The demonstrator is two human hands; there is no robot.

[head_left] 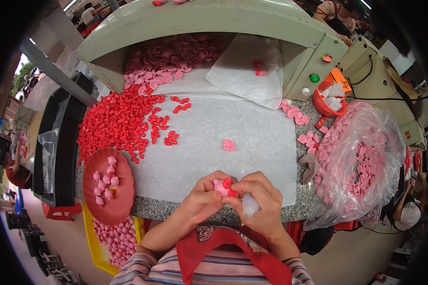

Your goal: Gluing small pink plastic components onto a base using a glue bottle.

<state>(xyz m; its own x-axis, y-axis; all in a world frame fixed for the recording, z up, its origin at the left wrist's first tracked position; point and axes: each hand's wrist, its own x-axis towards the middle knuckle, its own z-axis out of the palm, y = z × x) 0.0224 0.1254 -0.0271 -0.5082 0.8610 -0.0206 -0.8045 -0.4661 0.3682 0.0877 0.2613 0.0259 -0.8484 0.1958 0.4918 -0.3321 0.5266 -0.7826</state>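
We see the left hand (202,197) and right hand (264,202) at six o'clock, both grips tight on a small pink toy figure with red parts (223,186). The right also holds a small white bottle (250,205). A heap of red pieces (114,121) lies at ten o'clock on the worktop (214,128).

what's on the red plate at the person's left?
The red plate carries about ten small pink pieces in a loose cluster, with one tan bit among them. The rest of its face is bare. Anything under the pieces, or beneath the plate itself, is hidden.
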